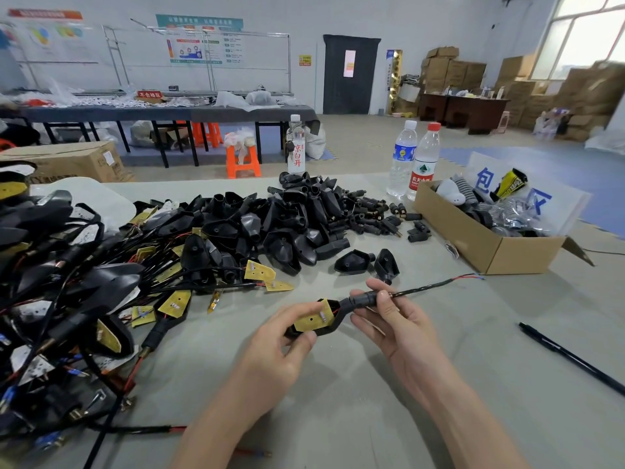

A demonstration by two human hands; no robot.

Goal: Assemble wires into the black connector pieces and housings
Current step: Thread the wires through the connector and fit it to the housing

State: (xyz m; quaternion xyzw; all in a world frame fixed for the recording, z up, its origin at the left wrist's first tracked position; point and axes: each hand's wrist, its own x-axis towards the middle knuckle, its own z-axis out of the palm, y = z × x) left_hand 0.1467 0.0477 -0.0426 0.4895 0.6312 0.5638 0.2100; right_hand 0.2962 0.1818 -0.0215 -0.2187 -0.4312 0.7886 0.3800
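Left hand [284, 343] grips one part-assembled housing [334, 327] near the bench's front edge; right hand [397, 321] pinches its wire [426, 287]. Many empty housings [277, 225] apparently remain at the bench's back edge.

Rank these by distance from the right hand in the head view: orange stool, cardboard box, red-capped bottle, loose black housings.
1. Loose black housings, just beyond the right hand.
2. Cardboard box, to its right.
3. Red-capped bottle, table's far edge.
4. Orange stool, on the floor beyond.
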